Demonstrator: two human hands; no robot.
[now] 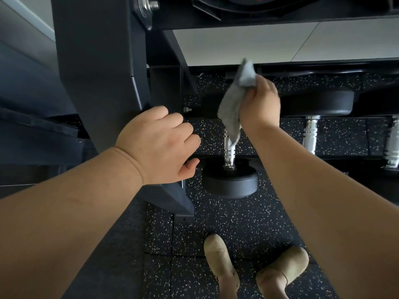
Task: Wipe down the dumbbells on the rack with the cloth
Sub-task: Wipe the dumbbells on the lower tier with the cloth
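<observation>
- The right hand point(260, 104) is clamped on a grey cloth point(231, 111). One end of the cloth sticks up above the fingers. The longer end hangs down and touches the chrome handle point(229, 152) of the leftmost dumbbell point(230, 182).
- The left hand point(159, 143) is held just beside the rack upright point(97, 61). Its fingers are loosely curled and grip nothing visible.
- The hands are apart, with the dumbbell handle between them.
- The leftmost dumbbell lies on the lowest tier. Its near head is a round, matte black disc that overhangs the front rail. Its far head is largely hidden by the cloth and right hand.
- Open room is narrow. The upright closes the left side, and a second dumbbell point(310, 132) lies near on the right. A third handle point(393, 143) is at the frame edge.
- An upper shelf point(259, 16) of dark steel spans overhead, with a bolt point(149, 6) at its joint.
- The handles are ringed, polished metal, and the cloth is fuzzy.
- The floor point(226, 223) is black rubber tile flecked with white, with visible seams.
- Two tan shoes point(220, 255) stand below the rack front.
</observation>
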